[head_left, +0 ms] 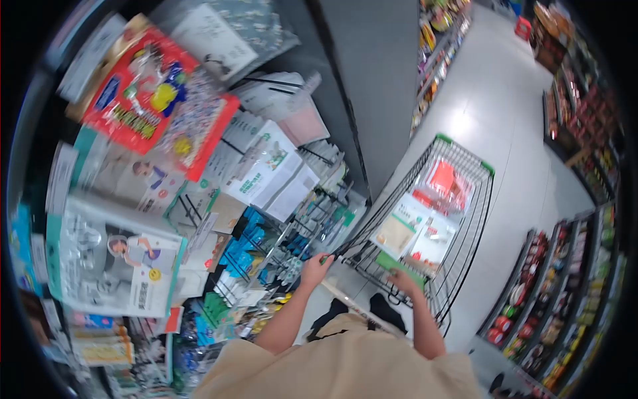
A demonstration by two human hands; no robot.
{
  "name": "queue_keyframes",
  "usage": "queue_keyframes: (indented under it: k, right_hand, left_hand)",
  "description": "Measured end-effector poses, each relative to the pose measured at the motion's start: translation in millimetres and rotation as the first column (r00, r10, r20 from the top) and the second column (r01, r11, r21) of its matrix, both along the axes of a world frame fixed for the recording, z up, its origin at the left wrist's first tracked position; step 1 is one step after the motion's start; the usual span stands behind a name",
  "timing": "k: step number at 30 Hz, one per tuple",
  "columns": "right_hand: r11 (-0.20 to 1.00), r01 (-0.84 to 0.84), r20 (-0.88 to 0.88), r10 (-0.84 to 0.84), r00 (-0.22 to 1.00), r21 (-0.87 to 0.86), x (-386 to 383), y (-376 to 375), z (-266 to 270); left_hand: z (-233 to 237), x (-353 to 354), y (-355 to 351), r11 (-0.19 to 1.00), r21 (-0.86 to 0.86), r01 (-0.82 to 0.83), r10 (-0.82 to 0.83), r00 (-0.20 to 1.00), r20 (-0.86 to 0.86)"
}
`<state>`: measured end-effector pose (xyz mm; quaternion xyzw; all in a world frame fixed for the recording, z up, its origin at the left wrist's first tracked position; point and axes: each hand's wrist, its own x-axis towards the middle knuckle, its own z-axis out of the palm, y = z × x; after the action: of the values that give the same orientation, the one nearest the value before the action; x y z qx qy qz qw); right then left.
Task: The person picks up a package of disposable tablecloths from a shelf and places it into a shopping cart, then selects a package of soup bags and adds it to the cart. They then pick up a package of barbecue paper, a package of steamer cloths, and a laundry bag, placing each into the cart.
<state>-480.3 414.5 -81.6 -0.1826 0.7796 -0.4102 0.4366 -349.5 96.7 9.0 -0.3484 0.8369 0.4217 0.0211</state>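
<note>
A wire shopping cart [480,219] with green corners stands in front of me, angled to the right. My left hand [318,270] is closed around the near left end of the cart, at its handle. My right hand [403,283] curls over the cart's near side, beside the green panel [392,263]; its fingertips are partly hidden. Inside the cart lie a white package with a beige picture [397,234], another white package [435,241] and a clear-wrapped red item [442,176]. Some of the packages overlap.
Hanging packs crowd the display rack on the left, among them a red pack [136,93] and a white-and-green pack [113,266]. A grey panel [372,80] stands beyond. Stocked shelves [565,286] line the right of the tiled aisle [482,100].
</note>
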Motion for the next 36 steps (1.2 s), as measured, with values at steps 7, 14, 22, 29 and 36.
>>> queue_keyframes:
  k: [7, 14, 22, 29, 36]
  right_hand:
    - [0.978, 0.191, -0.192, -0.171, 0.966, 0.089, 29, 6, 46]
    - [0.993, 0.030, -0.289, 0.004, 0.957, 0.115, 18, 7, 43]
    - [1.000, -0.013, -0.340, 0.011, 0.940, -0.005, 4, -2, 43]
    - [0.998, -0.065, -0.513, 0.064, 0.856, 0.016, -6, -7, 48]
    - [0.983, -0.009, -0.565, 0.111, 0.818, 0.181, -6, -10, 69]
  left_hand:
    - [22, -1, 7, 0.998, 0.053, 0.027, -0.029, 0.999, 0.023]
    - [-17, 18, 10, 0.994, 0.100, 0.032, -0.013, 0.983, -0.185]
    - [13, 48, 38, 0.961, 0.224, -0.163, 0.214, 0.950, -0.227]
    - [-7, 25, 53, 0.927, 0.311, -0.211, 0.316, 0.885, -0.343]
    - [-4, 18, 49, 0.915, 0.360, -0.183, 0.308, 0.892, -0.331]
